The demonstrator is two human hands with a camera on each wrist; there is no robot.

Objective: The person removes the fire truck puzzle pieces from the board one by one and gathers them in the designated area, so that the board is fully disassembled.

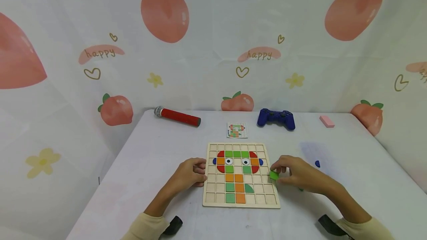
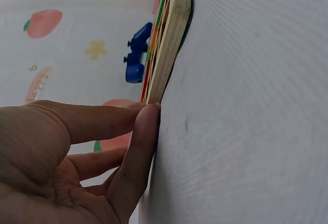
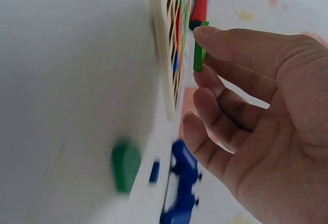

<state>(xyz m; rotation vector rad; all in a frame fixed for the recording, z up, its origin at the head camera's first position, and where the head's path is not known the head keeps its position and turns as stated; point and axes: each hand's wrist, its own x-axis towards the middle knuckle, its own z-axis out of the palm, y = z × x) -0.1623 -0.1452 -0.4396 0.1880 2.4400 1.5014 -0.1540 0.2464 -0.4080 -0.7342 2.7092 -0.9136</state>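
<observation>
A wooden grid board [image 1: 218,203] lies flat on the table, with colored pieces set in its squares: red quarter-rounds, green, teal and orange squares, two eye pieces and blue half-rounds. At its left edge my left hand [image 1: 189,173] grips the rim; in the left wrist view the thumb and a finger [image 2: 146,124] meet at the board's side. My right hand [image 1: 301,173] pinches a bright green square tile [image 1: 274,175] between thumb and fingertip, just over the board's right edge. The right wrist view shows the tile [image 3: 199,49] edge-on, its other fingers loosely bent.
Behind the board lies a pattern card [image 1: 237,130]. Farther back are a red microphone [image 1: 178,117], a blue game controller [image 1: 275,119] and a pink block [image 1: 327,121]. A blue half-round piece [image 1: 317,163] and a dark green piece [image 3: 125,166] lie on the table at right.
</observation>
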